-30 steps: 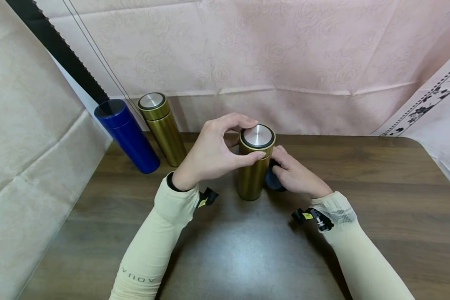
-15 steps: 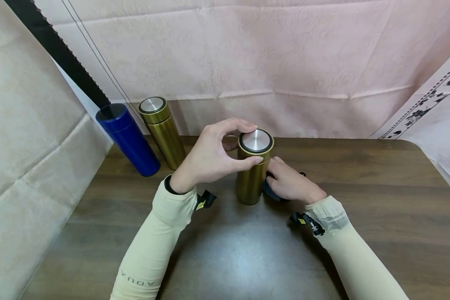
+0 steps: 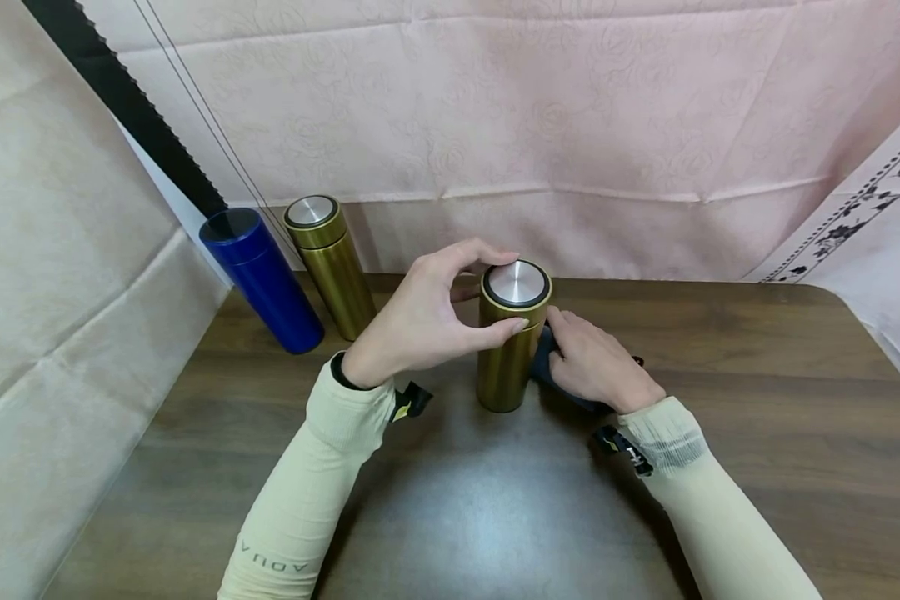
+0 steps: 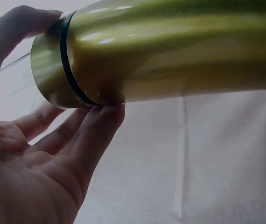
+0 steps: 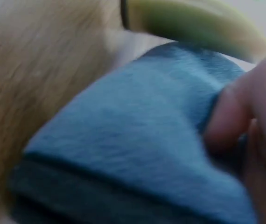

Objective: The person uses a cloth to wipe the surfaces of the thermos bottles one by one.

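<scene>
A gold vacuum flask (image 3: pixel 504 375) with a brushed-metal lid top (image 3: pixel 519 283) stands upright on the table. My left hand (image 3: pixel 438 312) grips it round the lid and neck, thumb in front and fingers behind. In the left wrist view, fingertips (image 4: pixel 107 114) touch the body just by the dark seam. On the flask's right side, my right hand (image 3: pixel 600 362) holds a dark blue cloth (image 3: pixel 543 358) close against its lower body. The right wrist view shows the cloth (image 5: pixel 123 121) bunched and blurred, with fingers pressed into it.
A second gold flask (image 3: pixel 341 287) and a blue flask (image 3: pixel 266 283) stand upright at the back left of the wooden table (image 3: pixel 450 517). A pale patterned cloth (image 3: pixel 570 125) hangs behind the table's back edge.
My right hand with the cloth dips toward me, then shifts slightly right and back beside the flask. My left hand keeps its grip on the neck. The view itself shifts a little.
</scene>
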{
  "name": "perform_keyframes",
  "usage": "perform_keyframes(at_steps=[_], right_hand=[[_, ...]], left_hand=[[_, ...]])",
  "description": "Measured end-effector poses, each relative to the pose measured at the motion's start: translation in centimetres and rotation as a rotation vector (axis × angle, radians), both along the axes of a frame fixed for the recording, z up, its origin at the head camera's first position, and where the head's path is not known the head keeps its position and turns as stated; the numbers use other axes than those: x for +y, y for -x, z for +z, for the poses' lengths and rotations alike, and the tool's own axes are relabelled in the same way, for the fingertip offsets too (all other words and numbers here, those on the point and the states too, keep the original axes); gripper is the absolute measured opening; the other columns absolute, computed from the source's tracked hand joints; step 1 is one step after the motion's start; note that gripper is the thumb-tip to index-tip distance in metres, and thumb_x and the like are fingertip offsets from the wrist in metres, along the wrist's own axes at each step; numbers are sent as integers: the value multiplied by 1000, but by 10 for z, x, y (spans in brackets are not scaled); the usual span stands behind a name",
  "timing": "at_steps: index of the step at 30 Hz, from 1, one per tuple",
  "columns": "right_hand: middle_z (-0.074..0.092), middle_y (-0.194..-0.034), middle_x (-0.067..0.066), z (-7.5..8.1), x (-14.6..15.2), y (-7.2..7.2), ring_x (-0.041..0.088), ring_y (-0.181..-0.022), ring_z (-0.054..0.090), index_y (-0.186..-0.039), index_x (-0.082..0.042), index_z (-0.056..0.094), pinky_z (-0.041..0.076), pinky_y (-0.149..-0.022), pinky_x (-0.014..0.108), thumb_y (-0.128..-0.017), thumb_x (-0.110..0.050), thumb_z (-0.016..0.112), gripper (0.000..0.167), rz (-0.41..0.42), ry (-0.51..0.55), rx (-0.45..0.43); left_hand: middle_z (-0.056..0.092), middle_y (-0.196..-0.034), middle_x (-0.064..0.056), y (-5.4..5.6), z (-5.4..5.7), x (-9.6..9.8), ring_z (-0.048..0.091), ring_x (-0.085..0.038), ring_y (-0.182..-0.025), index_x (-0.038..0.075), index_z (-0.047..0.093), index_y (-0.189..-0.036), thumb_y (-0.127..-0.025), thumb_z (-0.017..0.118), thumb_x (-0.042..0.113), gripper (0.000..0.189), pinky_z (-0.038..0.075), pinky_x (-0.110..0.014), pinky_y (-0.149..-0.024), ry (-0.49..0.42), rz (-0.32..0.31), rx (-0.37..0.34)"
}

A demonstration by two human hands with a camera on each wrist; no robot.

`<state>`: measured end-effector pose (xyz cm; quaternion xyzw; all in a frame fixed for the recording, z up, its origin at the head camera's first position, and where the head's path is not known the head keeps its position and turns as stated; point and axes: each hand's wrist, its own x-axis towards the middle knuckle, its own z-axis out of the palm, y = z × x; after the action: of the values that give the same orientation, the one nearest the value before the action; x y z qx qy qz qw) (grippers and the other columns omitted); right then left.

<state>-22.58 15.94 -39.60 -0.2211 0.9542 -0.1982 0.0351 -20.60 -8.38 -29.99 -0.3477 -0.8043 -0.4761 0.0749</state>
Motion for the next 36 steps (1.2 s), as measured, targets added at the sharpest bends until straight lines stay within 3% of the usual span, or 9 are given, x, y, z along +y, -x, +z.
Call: perform_keyframes(at_steps=[6, 13, 16, 20, 27, 32, 36], right_hand=[[56, -146, 13, -8, 5, 7, 29, -124, 61, -153, -13, 38, 50, -103, 55, -98, -19, 46, 56, -58, 106, -34], [63, -135, 11, -10, 5, 10, 29, -121, 64, -149, -15, 41, 51, -103, 54, -96, -50, 60, 66, -93, 90, -66], [62, -138, 15, -8, 8, 12, 33, -125, 62, -149, -9, 43, 49, -106, 57, -97, -52, 63, 70, -61, 104, -67], [65, -133, 11, -1, 18, 10, 30, -120, 64, -142, -10, 52, 52, -102, 54, -99, -48, 64, 59, -21, 149, -32], [66, -119, 7, 21, 38, -4, 26, -107, 63, -133, -14, 59, 52, -94, 49, -97, -19, 71, 39, 37, 188, 151], [69, -111, 5, 44, 43, -17, 22, -98, 63, -130, -18, 63, 50, -84, 42, -91, -6, 74, 42, 48, 191, 306], [71, -111, 0, 66, 41, -23, 15, -97, 59, -130, -21, 66, 46, -82, 35, -85, 5, 71, 52, 124, 188, 441]], left_hand=[[66, -129, 4, -1, -4, -1, 63, -5, -115, 13, 62, -128, -81, 86, 21, 54, 56, -23, -99, -21, -38, 14], [61, -132, 8, -4, -10, -3, 58, -4, -121, 16, 53, -141, -80, 87, 29, 71, 54, -24, -102, 16, 4, 48], [60, -134, 8, -5, -19, -4, 57, -4, -124, 17, 49, -143, -79, 89, 32, 77, 54, -27, -104, 6, 44, 48], [60, -130, 4, -8, -37, -4, 58, -8, -123, 16, 50, -140, -76, 91, 30, 77, 55, -34, -104, -50, 95, 11], [61, -127, 2, -15, -63, 3, 59, -10, -121, 16, 52, -137, -73, 94, 27, 78, 56, -35, -103, -122, 172, -50], [61, -128, 3, -19, -74, 5, 60, -9, -119, 17, 52, -137, -75, 92, 27, 75, 57, -33, -100, -125, 186, -83], [61, -129, 2, -23, -81, 4, 61, -10, -119, 17, 53, -135, -75, 92, 25, 73, 58, -35, -101, -136, 199, -90]])
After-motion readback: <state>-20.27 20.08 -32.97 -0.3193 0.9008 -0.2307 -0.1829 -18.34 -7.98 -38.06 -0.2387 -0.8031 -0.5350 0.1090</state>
